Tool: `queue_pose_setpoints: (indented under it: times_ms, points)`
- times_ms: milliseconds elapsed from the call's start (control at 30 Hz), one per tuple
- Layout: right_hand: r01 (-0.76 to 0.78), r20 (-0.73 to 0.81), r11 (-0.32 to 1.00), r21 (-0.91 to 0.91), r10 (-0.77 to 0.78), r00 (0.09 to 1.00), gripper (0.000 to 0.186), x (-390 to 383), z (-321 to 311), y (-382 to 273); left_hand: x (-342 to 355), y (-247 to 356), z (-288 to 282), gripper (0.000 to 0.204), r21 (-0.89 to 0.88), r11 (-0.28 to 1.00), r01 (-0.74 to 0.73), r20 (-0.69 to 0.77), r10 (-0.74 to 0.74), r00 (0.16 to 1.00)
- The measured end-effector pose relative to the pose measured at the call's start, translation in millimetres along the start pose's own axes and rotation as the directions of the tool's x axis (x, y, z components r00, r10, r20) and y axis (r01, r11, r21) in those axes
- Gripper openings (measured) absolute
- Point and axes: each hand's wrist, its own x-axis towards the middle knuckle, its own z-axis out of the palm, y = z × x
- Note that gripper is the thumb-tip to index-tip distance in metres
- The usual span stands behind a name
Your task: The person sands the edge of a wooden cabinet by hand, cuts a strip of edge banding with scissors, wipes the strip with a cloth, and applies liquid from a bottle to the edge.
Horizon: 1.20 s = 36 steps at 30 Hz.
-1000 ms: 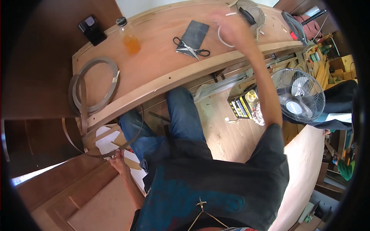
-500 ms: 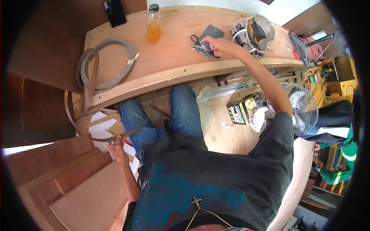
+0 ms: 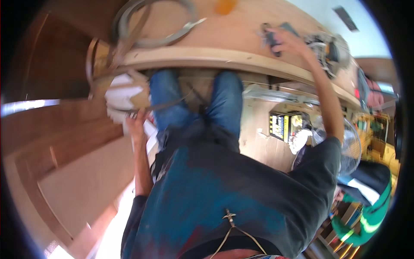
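Note:
Down at the left, my left hand [image 3: 136, 121] is closed, pinching a long brown edge-banding strip [image 3: 166, 105] between thumb and fingers. That strip bows across my left thigh, and another stretch runs up to the coil of banding [image 3: 160, 42] on the bench. My right hand [image 3: 284, 42] reaches out over the bench, its fingers closed round a pair of scissors [image 3: 271, 41] with dark handles. Motion blurs the blades, which point left. Behind the fingers lies a dark grey flat piece [image 3: 289, 28], partly covered by my hand.
A wooden bench [image 3: 207, 54] spans the front. On it are a cloth bag of tools [image 3: 332, 49] and an orange-filled bottle [image 3: 225, 6], cut off above. A boxed can [image 3: 280, 126] and a fan [image 3: 349, 144] stand right. A person in green sleeves [image 3: 366, 216] works at far right.
The view has swung, so the bench sits higher in the picture. My right hand has taken up the scissors from the dark piece. My left hand still holds the strip.

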Motion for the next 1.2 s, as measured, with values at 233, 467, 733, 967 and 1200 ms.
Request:
queue_pose_setpoints:
  times_ms: [233,467,733,967,1200]
  points:
    - [0.050,-0.150,0.966,0.253,-0.012,0.989,0.071,4.9,8.0,6.2,6.5,-18.2,-18.9,0.024,0.375,0.927,-0.029,-0.055,0.053,0.997]
    - [-0.218,0.126,0.973,0.070,0.209,0.970,0.053,23.8,-31.7,-30.4,-10.7,7.8,9.5,0.029,0.008,0.999,0.042,-0.106,-0.041,0.994]
    - [0.155,-0.115,0.958,-0.241,-0.187,0.976,0.026,31.2,-14.8,-8.3,4.7,0.8,-3.6,0.032,0.081,0.996,0.044,-0.047,-0.041,0.998]
    - [0.001,-0.147,0.656,0.755,0.169,0.975,0.026,-15.3,-21.1,-148.8,-10.9,-0.2,-3.7,0.033,0.018,0.998,0.066,-0.103,-0.064,0.993]
    - [-0.303,0.291,-0.188,0.934,-0.087,0.953,0.018,-7.7,188.2,-351.2,-14.5,9.1,34.0,0.022,-0.117,0.991,0.067,-0.117,-0.081,0.990]
